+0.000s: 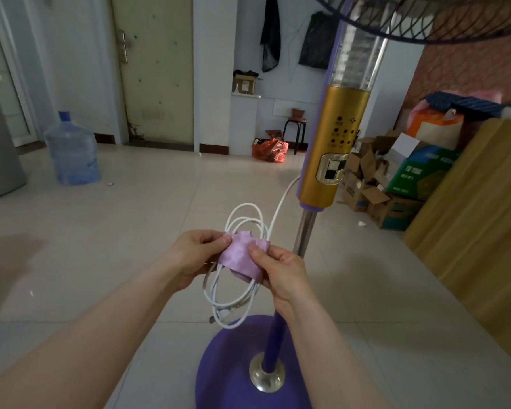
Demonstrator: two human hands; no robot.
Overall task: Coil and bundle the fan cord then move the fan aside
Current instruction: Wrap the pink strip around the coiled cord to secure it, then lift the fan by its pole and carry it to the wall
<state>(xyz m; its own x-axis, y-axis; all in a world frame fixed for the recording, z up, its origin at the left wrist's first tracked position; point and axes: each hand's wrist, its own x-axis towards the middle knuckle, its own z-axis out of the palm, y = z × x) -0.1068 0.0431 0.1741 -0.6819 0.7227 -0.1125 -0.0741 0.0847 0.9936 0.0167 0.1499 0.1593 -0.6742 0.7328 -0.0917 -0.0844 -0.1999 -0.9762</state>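
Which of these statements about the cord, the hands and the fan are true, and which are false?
1. The white cord is gathered into loops. True.
2. Both hands, left hand and right hand, hold a pink wrap around the coil. True.
3. The cord is detached from the fan. False: one strand runs up to the gold control column.
4. The fan base is red. False: it is purple.
5. A water jug stands on the floor at left. True.
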